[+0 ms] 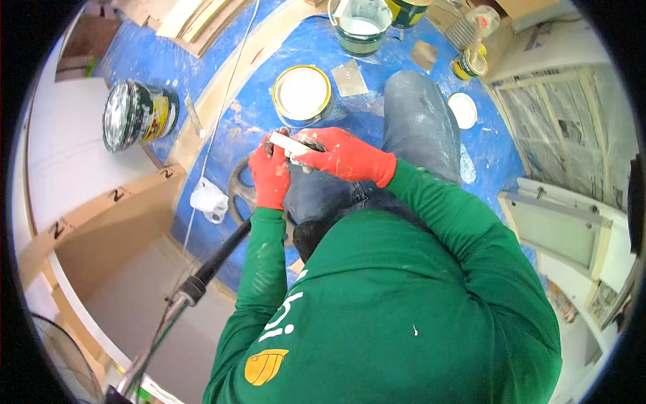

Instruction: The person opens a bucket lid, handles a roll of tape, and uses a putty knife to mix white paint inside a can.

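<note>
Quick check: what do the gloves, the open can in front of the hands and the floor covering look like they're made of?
Gloves, left hand and right hand: red knit fabric, matte, probably coated. Open can: metal, judging by its shiny yellowish rim, with white paste or paint inside. Floor covering: blue sheet, likely plastic, creased and smeared white.

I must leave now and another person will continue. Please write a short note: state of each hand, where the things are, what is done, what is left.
Left hand: red glove, gripping one end of a small white strip.
Right hand: red glove, closed on the strip's other end.
Things: open tin of white paste on the blue floor sheet ahead; white bucket beyond; metal scraper blade beside the tin.
Done: tin is open.
Left: cannot tell.
</note>
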`<state>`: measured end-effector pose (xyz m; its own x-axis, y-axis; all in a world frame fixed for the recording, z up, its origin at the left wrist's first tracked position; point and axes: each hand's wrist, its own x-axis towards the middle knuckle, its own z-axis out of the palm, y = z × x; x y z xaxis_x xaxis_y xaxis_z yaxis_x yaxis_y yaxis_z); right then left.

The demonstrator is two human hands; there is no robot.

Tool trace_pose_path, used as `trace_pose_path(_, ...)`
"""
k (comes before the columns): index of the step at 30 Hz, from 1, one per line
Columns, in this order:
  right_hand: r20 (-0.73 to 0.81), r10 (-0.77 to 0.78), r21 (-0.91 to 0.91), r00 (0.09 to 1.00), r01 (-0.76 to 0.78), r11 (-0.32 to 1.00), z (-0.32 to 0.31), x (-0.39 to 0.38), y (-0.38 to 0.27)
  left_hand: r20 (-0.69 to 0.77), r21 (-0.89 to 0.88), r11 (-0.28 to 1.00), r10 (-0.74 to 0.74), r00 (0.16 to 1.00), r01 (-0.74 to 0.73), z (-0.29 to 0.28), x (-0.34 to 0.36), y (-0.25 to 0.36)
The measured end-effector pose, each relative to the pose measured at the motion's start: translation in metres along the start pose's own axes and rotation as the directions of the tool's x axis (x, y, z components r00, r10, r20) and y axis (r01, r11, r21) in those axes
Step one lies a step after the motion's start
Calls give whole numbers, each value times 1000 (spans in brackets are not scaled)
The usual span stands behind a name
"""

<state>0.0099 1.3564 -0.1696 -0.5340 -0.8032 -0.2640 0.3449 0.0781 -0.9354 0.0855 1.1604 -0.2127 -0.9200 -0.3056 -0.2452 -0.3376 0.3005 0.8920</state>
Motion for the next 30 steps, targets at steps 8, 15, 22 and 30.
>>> trace_pose_path(8, 67, -185, 71, 980, 180, 981, -9, -18, 15, 175, -798, 563, -128, 976, 217, 44, -33, -28)
trace_pose_path(15, 152, -72, 75, 986, 61, 995, -24, -55, -16, -148, -485, 873, -16, 989, -59, 49, -54, 21)
trace_pose_path(22, 193, -208, -11, 959, 215, 977, -43, -68, -34, 150, -806, 575, -31, 988, 140, 70, -62, 23)
trace_pose_path(30, 232, -164, -99, 959, 191, 977, -90, -64, -25, -258, -348, 927, 48, 965, -140, 95, -40, 63)
